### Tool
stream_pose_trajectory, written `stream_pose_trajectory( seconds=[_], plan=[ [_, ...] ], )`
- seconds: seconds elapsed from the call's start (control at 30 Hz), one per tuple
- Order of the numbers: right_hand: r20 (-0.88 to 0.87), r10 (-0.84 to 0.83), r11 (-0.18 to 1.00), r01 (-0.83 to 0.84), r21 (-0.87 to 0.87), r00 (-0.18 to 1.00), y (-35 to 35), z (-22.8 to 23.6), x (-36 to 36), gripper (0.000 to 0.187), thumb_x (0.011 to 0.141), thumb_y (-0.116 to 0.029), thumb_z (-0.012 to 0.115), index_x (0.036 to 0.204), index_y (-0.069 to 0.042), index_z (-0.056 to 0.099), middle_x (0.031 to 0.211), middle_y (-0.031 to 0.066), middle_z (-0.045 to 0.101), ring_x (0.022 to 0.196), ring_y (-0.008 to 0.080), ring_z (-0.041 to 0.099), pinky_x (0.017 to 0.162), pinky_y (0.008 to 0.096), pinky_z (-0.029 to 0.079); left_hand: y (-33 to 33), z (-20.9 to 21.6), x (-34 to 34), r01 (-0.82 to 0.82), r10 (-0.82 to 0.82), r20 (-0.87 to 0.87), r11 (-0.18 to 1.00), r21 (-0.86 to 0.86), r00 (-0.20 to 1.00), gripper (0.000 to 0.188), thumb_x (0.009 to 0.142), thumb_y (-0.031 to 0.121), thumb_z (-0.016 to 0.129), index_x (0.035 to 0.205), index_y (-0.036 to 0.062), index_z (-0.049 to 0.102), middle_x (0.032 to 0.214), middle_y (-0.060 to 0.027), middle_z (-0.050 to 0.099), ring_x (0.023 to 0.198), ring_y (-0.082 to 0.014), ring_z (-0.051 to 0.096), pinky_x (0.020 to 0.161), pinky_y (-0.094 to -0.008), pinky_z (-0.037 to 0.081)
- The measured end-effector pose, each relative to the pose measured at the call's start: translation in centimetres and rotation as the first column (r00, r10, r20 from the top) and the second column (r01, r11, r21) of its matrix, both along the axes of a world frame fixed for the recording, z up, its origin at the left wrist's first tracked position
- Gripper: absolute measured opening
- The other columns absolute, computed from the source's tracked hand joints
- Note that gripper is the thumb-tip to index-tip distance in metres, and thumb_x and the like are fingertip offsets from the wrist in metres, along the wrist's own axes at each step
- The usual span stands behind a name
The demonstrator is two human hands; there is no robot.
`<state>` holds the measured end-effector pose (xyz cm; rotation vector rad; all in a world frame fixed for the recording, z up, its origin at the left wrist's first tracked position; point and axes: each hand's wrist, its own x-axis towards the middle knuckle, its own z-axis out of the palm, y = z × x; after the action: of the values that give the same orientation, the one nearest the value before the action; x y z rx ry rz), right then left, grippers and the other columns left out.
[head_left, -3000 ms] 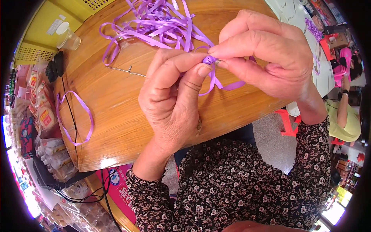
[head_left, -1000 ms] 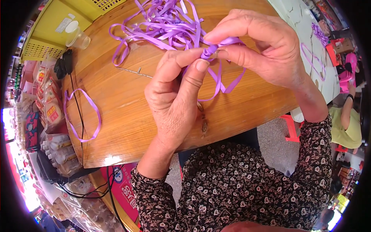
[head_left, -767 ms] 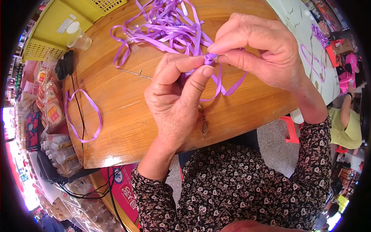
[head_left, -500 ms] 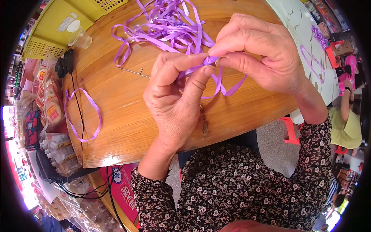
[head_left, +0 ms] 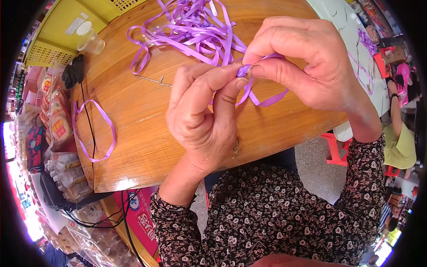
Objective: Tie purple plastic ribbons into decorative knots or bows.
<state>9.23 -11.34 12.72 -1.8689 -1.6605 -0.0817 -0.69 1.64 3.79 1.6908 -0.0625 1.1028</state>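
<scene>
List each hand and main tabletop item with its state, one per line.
Left hand, pinching the folded ribbon
Right hand, pinching the same ribbon
Folded ribbon, bunched, partly hidden
Ribbon pile, loose, tangled
Ribbon loop, lying apart from the pile
Metal rod, lying down, partly hidden
Clear cup, cannot tell whether upright

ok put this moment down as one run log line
left hand: pinching purple ribbon | right hand: also pinching it | on wooden table: tangled ribbon pile, thin metal rod, loose ribbon loop
</scene>
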Motion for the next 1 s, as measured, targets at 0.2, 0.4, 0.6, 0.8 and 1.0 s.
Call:
stream_pose_trajectory(
  seconds=[0.2,0.4,0.6,0.8,1.0],
  plan=[
    [-0.151,0.003,0.998,-0.011,-0.054,0.988,0.0,0.1,0.0,0.006,0.076,0.0,0.065,0.08,0.001,0.061,0.073,0.0079,0.06,0.066,0.0176,0.058,0.057,0.026,0.043,0.2,0.0,0.0,-0.118,0.103,0.081,0.968,0.22,0.991,0.022,0.066,-0.006,0.072,0.086,0.0013,0.066,0.074,-0.007,0.057,0.064,-0.0163,0.052,0.053,-0.0246,0.041],
    [-0.129,0.035,0.994,-0.047,-0.096,0.991,0.4,1.5,-0.3,0.004,0.08,0.0,0.063,0.084,0.001,0.063,0.076,0.0067,0.062,0.067,0.0144,0.057,0.061,0.0234,0.044,0.8,-0.4,0.6,-0.267,0.175,0.272,0.898,0.351,0.946,0.027,0.061,-0.007,0.071,0.087,-0.0009,0.065,0.071,-0.0072,0.055,0.06,-0.0187,0.05,0.051,-0.027,0.038],
    [-0.117,-0.102,0.967,0.071,-0.246,0.988,0.4,4.0,-1.7,0.008,0.083,-0.008,0.062,0.086,-0.001,0.063,0.075,0.0104,0.062,0.065,0.0216,0.061,0.055,0.0291,0.045,1.3,-0.8,1.4,-0.331,0.167,0.381,0.845,0.42,0.909,0.028,0.058,-0.002,0.064,0.086,-0.0041,0.065,0.07,-0.0075,0.053,0.058,-0.0201,0.048,0.05,-0.0292,0.036],
    [-0.243,-0.123,0.968,0.062,-0.244,0.962,0.2,3.6,-2.1,0.009,0.084,-0.008,0.061,0.086,0.001,0.062,0.075,0.0112,0.062,0.065,0.0204,0.06,0.056,0.0282,0.044,1.2,-0.5,1.1,-0.298,0.127,0.391,0.861,0.413,0.912,0.03,0.055,-0.002,0.063,0.085,-0.0047,0.064,0.069,-0.0071,0.053,0.06,-0.0203,0.05,0.051,-0.0295,0.038],
    [-0.398,-0.235,0.933,0.092,-0.347,0.887,-0.3,3.1,-1.9,0.012,0.088,-0.011,0.059,0.087,0.001,0.061,0.075,0.009,0.063,0.065,0.0147,0.058,0.057,0.0261,0.044,1.0,-0.7,1.5,-0.27,0.074,0.439,0.874,0.403,0.895,0.03,0.055,-0.004,0.065,0.085,-0.0036,0.064,0.069,-0.0069,0.053,0.06,-0.0194,0.05,0.05,-0.029,0.038]
  ],
)
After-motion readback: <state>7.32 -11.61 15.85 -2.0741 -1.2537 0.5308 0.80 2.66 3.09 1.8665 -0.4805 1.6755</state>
